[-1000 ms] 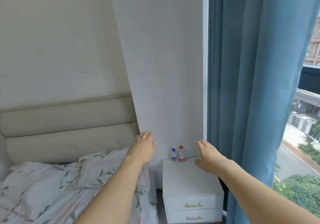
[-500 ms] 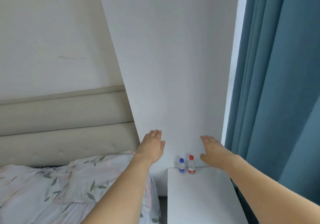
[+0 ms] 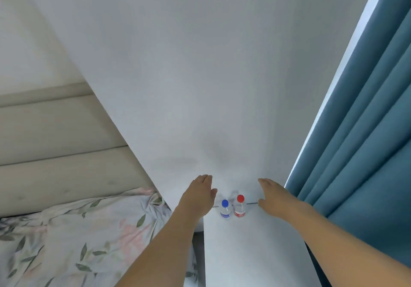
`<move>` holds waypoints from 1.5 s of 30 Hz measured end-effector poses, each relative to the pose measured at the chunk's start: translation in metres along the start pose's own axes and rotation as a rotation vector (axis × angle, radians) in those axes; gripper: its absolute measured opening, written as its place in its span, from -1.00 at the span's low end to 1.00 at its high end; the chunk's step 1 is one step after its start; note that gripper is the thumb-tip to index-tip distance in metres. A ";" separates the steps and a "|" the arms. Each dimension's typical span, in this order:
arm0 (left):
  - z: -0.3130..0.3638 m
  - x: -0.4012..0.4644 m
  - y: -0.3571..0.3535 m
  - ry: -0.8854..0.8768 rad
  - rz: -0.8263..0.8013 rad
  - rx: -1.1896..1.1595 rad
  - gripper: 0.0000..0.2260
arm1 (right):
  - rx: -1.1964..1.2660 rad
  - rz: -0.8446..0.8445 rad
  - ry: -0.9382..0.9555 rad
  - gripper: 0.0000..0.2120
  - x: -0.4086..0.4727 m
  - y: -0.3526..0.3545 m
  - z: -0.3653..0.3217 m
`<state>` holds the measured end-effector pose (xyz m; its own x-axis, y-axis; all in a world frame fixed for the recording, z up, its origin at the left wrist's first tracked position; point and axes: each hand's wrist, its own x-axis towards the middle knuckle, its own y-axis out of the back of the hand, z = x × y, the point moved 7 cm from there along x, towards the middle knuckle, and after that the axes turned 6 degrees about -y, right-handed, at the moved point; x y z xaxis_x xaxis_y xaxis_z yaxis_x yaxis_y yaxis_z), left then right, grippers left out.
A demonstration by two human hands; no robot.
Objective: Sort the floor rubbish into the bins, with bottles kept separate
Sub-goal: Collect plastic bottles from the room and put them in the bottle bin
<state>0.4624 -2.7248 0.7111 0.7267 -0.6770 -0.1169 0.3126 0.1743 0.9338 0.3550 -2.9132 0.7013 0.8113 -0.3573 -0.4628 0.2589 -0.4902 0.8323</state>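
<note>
Both hands, left (image 3: 198,194) and right (image 3: 274,194), flat and spread, holding nothing. Grip blue-cap bottle (image 3: 224,209) and red-cap bottle (image 3: 239,206) low, I'd say, they look tippy

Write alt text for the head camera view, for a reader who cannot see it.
Two bare hands, the left hand and the right hand, reach open toward two small upright bottles, a blue-capped bottle and a red-capped bottle, side by side at the back of a white bedside table. A floral bedcover lies left, a blue curtain hangs right.
</note>
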 end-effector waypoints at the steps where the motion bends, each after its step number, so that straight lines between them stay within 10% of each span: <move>1: -0.007 0.011 -0.018 0.015 -0.028 -0.018 -0.60 | 0.008 -0.027 -0.013 -0.37 0.016 -0.011 0.006; 19: -0.090 0.123 -0.286 0.070 -0.113 -0.204 -0.72 | 0.107 -0.070 0.055 -0.83 0.229 -0.203 0.041; 29: -0.053 0.090 -0.152 0.152 -0.116 -0.131 -0.78 | 0.078 -0.088 0.085 -0.84 0.149 -0.091 -0.008; 45: -0.036 -0.152 0.064 0.627 0.431 -0.325 -0.65 | 0.272 -0.159 0.500 -0.78 -0.045 -0.005 -0.161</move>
<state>0.3943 -2.5849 0.7763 0.9996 0.0044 -0.0281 0.0200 0.5905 0.8068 0.4012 -2.7661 0.7671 0.9393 0.1232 -0.3202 0.3073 -0.7171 0.6255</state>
